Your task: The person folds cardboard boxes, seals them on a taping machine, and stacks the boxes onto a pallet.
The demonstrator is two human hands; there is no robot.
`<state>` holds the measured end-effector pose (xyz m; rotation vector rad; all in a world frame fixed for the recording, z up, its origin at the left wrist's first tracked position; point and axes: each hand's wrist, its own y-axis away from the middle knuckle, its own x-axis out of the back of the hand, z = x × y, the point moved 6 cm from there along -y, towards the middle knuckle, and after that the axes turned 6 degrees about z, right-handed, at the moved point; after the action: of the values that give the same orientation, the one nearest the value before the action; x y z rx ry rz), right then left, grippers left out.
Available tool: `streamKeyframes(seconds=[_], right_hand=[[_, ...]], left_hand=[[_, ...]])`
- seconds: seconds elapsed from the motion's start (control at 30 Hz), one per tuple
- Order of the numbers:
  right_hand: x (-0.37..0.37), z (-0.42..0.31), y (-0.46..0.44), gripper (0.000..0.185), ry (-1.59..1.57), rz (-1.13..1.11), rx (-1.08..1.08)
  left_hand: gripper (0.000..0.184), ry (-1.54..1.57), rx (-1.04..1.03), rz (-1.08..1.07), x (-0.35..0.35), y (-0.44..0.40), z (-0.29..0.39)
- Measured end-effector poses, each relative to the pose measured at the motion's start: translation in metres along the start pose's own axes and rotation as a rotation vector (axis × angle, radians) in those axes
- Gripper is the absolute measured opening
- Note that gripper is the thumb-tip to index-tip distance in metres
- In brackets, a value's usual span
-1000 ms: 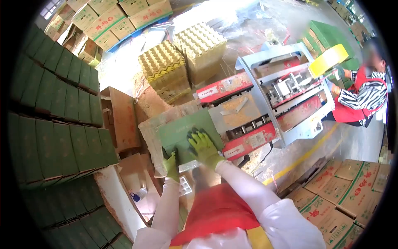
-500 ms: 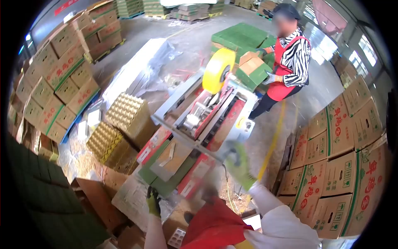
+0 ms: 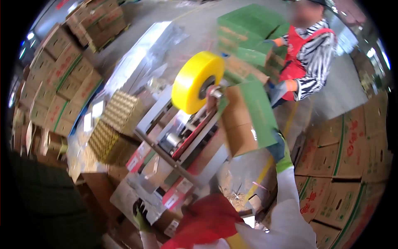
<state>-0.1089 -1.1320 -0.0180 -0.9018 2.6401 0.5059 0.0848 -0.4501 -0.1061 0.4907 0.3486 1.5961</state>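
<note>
My right hand [image 3: 278, 148], in a grey-blue glove with a green cuff, grips the near edge of an open green cardboard box [image 3: 260, 112]. The box is tilted, its brown inside showing, beside the yellow tape roll [image 3: 198, 82] on the carton-sealing machine [image 3: 182, 145]. My left hand [image 3: 141, 212], in a dark and green glove, holds nothing, its fingers apart beside the plastic-covered table end [image 3: 134, 195]. A green carton [image 3: 172, 176] lies partly hidden under the machine's crossbar.
A co-worker [image 3: 309, 58] in a red apron stands across the machine by more green cartons [image 3: 248, 29]. Stacks of egg trays [image 3: 120, 110] stand left of the machine. Brown cartons are stacked at right [image 3: 331, 166] and left [image 3: 62, 83].
My right hand has moved forward and right and now grips an open green box. My left hand has come away from the carton on the machine. The view has shifted.
</note>
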Motion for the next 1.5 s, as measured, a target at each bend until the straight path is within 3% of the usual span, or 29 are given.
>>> streamKeyframes(seconds=[0.07, 0.13, 0.23, 0.3, 0.33, 0.4, 0.53, 0.6, 0.67, 0.73, 0.77, 0.8, 0.87, 0.9, 1.0, 1.1, 1.2, 1.23, 1.33, 1.37, 1.4, 1.47, 1.5], right_hand=[[0.027, 0.034, 0.015, 0.052, -0.422, -0.132, -0.176], [0.002, 0.014, 0.049, 0.052, -0.359, -0.078, -0.119], [0.041, 0.008, 0.094, 0.052, 0.231, 0.138, 0.125], [0.038, 0.006, 0.131, 0.038, -0.012, 0.304, 0.169], [0.037, 0.006, 0.151, 0.032, -0.129, 0.382, 0.206], [0.042, 0.011, 0.186, 0.032, -0.298, 0.317, 0.169], [-0.001, 0.019, 0.234, 0.034, -0.117, 0.148, 0.075], [-0.036, 0.035, 0.254, 0.034, 0.033, 0.142, -0.052], [-0.079, 0.052, 0.271, 0.039, 0.483, -0.037, -0.07], [-0.158, 0.073, 0.29, 0.038, 0.332, -0.145, -0.206], [-0.175, 0.091, 0.296, 0.039, 0.463, -0.257, -0.185], [-0.19, 0.11, 0.303, 0.04, 0.59, -0.368, -0.149], [-0.223, 0.148, 0.319, 0.042, 0.256, -0.393, -0.322], [-0.229, 0.168, 0.321, 0.043, 0.245, -0.451, -0.295], [-0.281, 0.201, 0.333, 0.044, 0.317, -0.605, -0.503], [-0.347, 0.209, 0.335, 0.057, 0.527, -0.811, -0.477], [-0.394, 0.234, 0.323, 0.06, 0.743, -0.906, -0.405], [-0.414, 0.245, 0.312, 0.059, 0.828, -1.02, -0.324], [-0.463, 0.276, 0.287, 0.057, 1.012, -1.137, -0.42], [-0.474, 0.294, 0.266, 0.057, 0.983, -1.133, -0.406], [-0.481, 0.314, 0.247, 0.057, 0.957, -1.126, -0.399], [-0.524, 0.299, 0.231, 0.061, 1.438, -1.162, 0.566], [-0.527, 0.308, 0.229, 0.062, 1.408, -1.108, 0.661]], left_hand=[[0.046, 0.07, 0.007, 0.098, -0.024, 0.012, 0.015], [0.043, 0.065, -0.035, 0.069, -0.043, 0.015, 0.022], [0.036, 0.068, -0.106, 0.007, -0.075, 0.016, 0.038], [0.035, 0.097, -0.214, -0.096, -0.105, 0.029, 0.061], [0.04, 0.157, -0.261, -0.169, -0.117, 0.032, 0.069], [0.05, 0.159, -0.346, -0.356, -0.148, 0.061, 0.111], [0.096, -0.087, -0.907, -0.651, -0.172, 0.117, 0.188], [0.111, -0.205, -1.152, -0.726, -0.156, 0.15, 0.231], [0.118, -0.287, -1.276, -0.729, -0.124, 0.168, 0.252], [0.12, -0.379, -1.327, -0.773, -0.078, 0.161, 0.253], [0.107, -0.385, -1.292, -0.847, -0.053, 0.143, 0.237], [0.1, -0.448, -1.154, -0.786, -0.023, 0.136, 0.233], [0.088, -0.533, -0.889, -0.647, 0.035, 0.129, 0.224], [0.085, -0.489, -0.963, -0.432, 0.067, 0.113, 0.207], [0.084, -0.695, -0.991, -0.029, 0.133, 0.092, 0.171], [0.088, -0.889, -0.74, 0.044, 0.17, 0.05, 0.109], [0.101, -0.281, -0.518, -0.067, 0.208, 0.029, 0.053], [0.097, -0.121, -0.357, -0.201, 0.212, 0.014, 0.025], [0.081, 0.099, 0.004, -0.387, 0.218, -0.015, -0.031], [0.066, 0.344, -0.061, -0.469, 0.212, -0.023, -0.042], [0.064, 0.344, -0.054, -0.35, 0.208, -0.036, -0.053], [0.061, 0.336, -0.028, -0.118, 0.183, -0.055, -0.073], [0.064, 0.184, 0.017, -0.028, 0.174, -0.069, -0.091]])
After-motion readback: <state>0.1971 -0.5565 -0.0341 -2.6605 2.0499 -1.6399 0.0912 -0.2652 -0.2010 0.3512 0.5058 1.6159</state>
